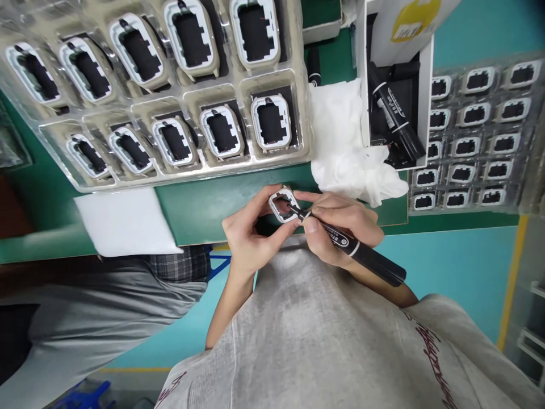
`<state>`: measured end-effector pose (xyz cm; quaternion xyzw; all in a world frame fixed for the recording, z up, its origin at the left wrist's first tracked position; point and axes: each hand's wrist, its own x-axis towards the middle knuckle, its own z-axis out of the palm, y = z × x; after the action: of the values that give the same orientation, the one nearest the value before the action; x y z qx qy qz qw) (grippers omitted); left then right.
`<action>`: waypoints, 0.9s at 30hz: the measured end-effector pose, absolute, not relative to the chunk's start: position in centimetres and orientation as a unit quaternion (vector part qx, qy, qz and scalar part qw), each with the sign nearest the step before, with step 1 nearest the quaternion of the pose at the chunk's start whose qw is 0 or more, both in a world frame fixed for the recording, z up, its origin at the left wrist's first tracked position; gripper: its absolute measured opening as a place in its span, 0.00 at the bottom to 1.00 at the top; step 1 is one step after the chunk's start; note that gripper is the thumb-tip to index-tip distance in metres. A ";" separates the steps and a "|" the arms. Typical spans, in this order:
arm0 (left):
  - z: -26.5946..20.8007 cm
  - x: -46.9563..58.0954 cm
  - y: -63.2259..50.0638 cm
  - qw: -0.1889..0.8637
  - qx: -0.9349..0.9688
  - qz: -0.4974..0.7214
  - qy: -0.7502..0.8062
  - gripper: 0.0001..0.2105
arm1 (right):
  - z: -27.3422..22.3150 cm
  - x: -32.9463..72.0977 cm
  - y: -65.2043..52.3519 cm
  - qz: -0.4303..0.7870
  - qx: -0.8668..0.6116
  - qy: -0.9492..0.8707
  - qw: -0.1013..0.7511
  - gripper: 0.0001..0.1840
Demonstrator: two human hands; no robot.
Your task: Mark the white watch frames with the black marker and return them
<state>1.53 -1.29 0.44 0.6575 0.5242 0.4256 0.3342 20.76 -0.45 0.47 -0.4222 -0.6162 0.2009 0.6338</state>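
Note:
My left hand (252,234) pinches a small white watch-case frame (275,209) by its edges, just off the near edge of the green table. In my right hand (340,218) is a black marker pen (369,257), held like a pencil with its tip at the inner rim of the frame. Fingers of the right hand also come close to the frame's right side; whether they touch it I cannot tell. A clear plastic tray (213,165) beyond my hands holds several similar frames, one per compartment.
Crumpled white cloth (340,136) lies beyond my right hand, beside a white box (364,74) with black markers (394,111). Another tray of frames (464,153) stands at right. A white foam sheet (125,221) lies at left. A person in grey trousers (128,318) sits to my left.

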 end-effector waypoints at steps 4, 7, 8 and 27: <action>0.3 1.0 -1.1 0.328 0.675 0.422 0.509 0.31 | -0.2 20.7 -0.3 0.192 -0.381 -0.616 0.662 0.07; 0.2 0.7 -1.1 0.337 0.682 0.409 0.504 0.32 | -0.5 20.7 -0.2 0.186 -0.350 -0.607 0.689 0.13; 0.2 0.6 -1.1 0.343 0.681 0.405 0.504 0.32 | -0.6 20.7 -0.2 0.185 -0.348 -0.606 0.691 0.14; -0.1 1.0 -1.4 0.319 0.676 0.424 0.512 0.27 | 0.4 20.4 -0.4 0.175 -0.399 -0.630 0.643 0.07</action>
<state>0.97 -1.38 -0.09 0.6758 0.5118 0.4240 0.3187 20.41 -0.37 0.41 -0.3994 -0.6298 0.1755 0.6427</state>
